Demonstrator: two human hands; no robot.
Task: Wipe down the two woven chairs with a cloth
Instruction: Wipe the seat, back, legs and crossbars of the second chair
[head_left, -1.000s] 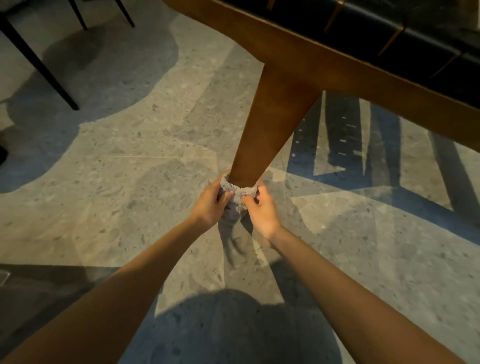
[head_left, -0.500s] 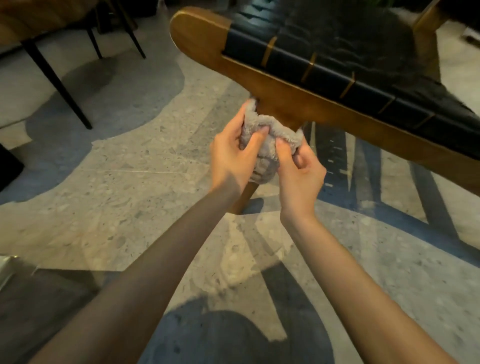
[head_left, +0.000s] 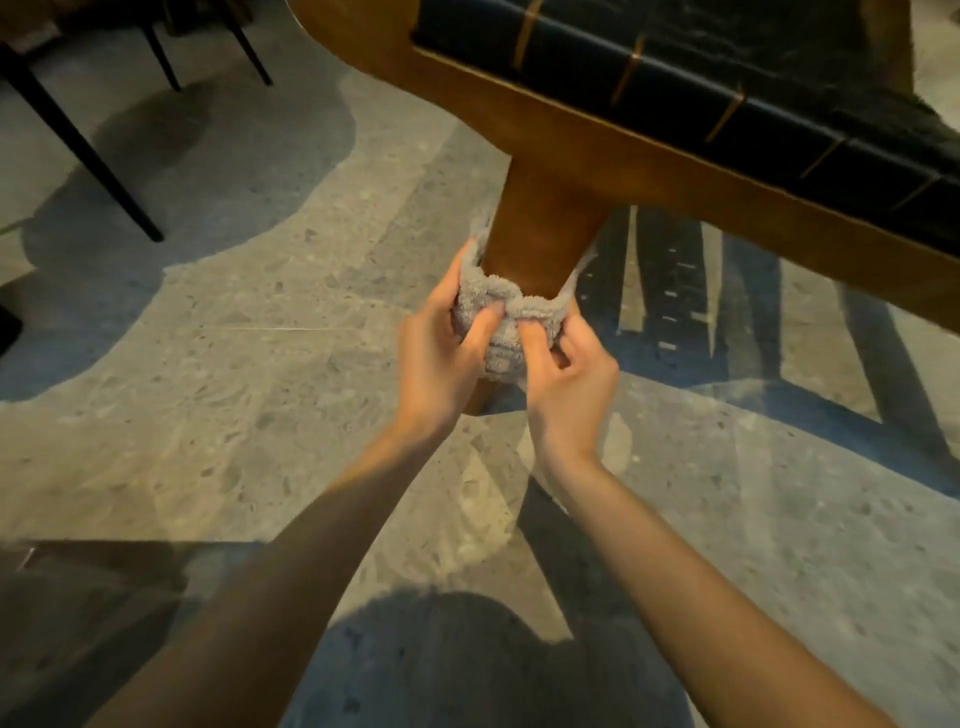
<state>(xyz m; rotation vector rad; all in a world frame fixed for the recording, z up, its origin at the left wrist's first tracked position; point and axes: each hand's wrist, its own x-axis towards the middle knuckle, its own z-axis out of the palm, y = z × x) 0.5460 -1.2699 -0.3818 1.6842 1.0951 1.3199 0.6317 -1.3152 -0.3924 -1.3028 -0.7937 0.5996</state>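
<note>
A grey terry cloth (head_left: 511, 312) is wrapped round the front wooden leg (head_left: 543, 234) of the woven chair, on the lower half of the leg. Both hands clasp it there. The left hand (head_left: 436, 364) curls round the cloth's left side with its thumb pressed into the front. The right hand (head_left: 569, 395) pinches the bunched folds at the front right, fingers bent into the fabric. The two thumbs lie just beside each other at the front of the leg, so the cloth forms a collar between the palms.

Above the cloth the leg is bare up to the seat rail (head_left: 597, 140), which runs on a slant from the top centre down to the right edge. The black woven seat (head_left: 727, 83) sits inside that rail. Below the cloth a short piece of the leg shows between the wrists and meets the speckled stone floor (head_left: 260, 389).

To the left of the hands the floor is open. Thin black furniture legs (head_left: 78, 140) stand at the upper left, well apart from the chair. To the right, the striped shadow (head_left: 675, 291) of the seat falls on the floor under the rail.
</note>
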